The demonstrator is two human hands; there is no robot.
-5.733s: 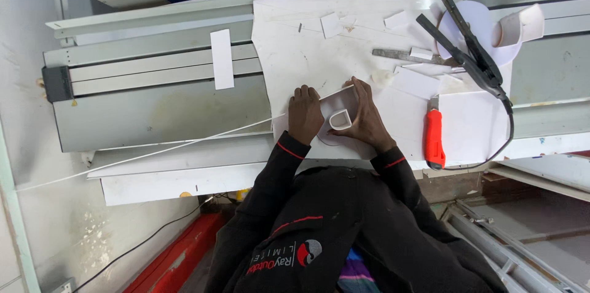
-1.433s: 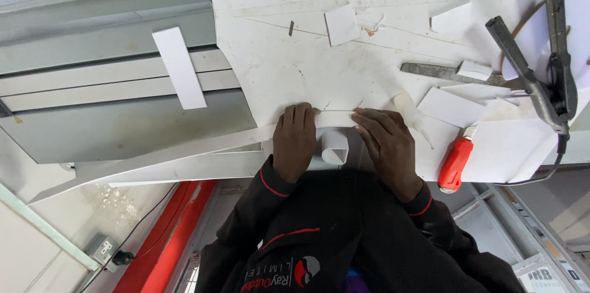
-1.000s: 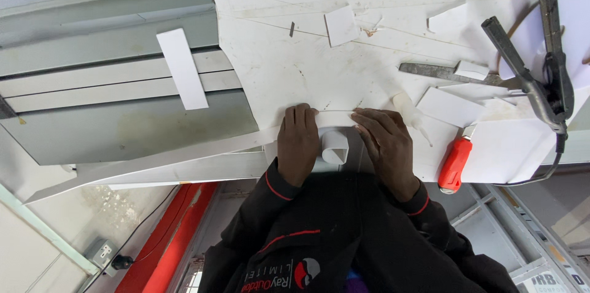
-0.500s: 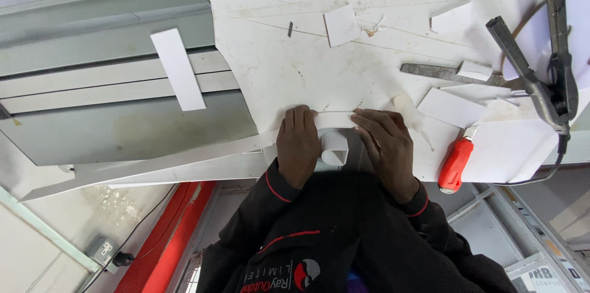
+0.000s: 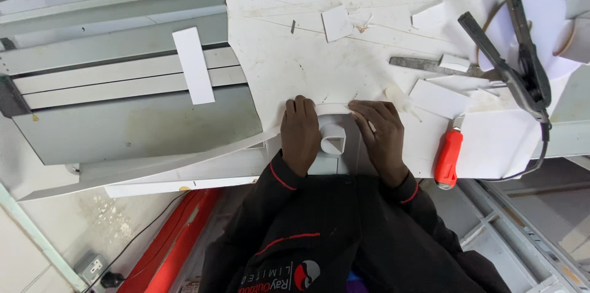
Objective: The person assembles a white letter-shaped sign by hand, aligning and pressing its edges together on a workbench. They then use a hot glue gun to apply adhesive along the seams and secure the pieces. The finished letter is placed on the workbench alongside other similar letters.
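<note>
- A long grey bench (image 5: 135, 124) is running across the view, and a big white board (image 5: 319, 66), scuffed and pencil-marked, is lying on top of it as the work surface.
- A person in a dark jacket with red piping is leaning over the board's near edge, both hands working close together.
- The left hand (image 5: 301, 136) is pressing flat, fingers spread and loose, on the end of a thin white strip (image 5: 335, 107) that is arching over between the two hands.
- The right hand (image 5: 384, 139) is lying on the strip's other end, fingers extended rather than clenched, pinning it down to the board.
- Between the hands a small white tube (image 5: 334, 136) with a rounded-square mouth is sitting at the board's near edge, touching or nearly touching both hands; how it is fixed cannot be told.
- Judging by this, the step in hand is bending the strip round that tube to shape it; the next move is likely calling for steady, even pressure from both hands so the curve is not kinking.
- To the right, a red-handled tool (image 5: 448, 158) is lying just beside the right hand, and a black clamp (image 5: 522, 66) is resting further out.
- A metal blade (image 5: 430, 67) is lying among white offcuts (image 5: 337, 23).
- A loose white slip (image 5: 193, 66) is resting on the bench, well apart to the left.
</note>
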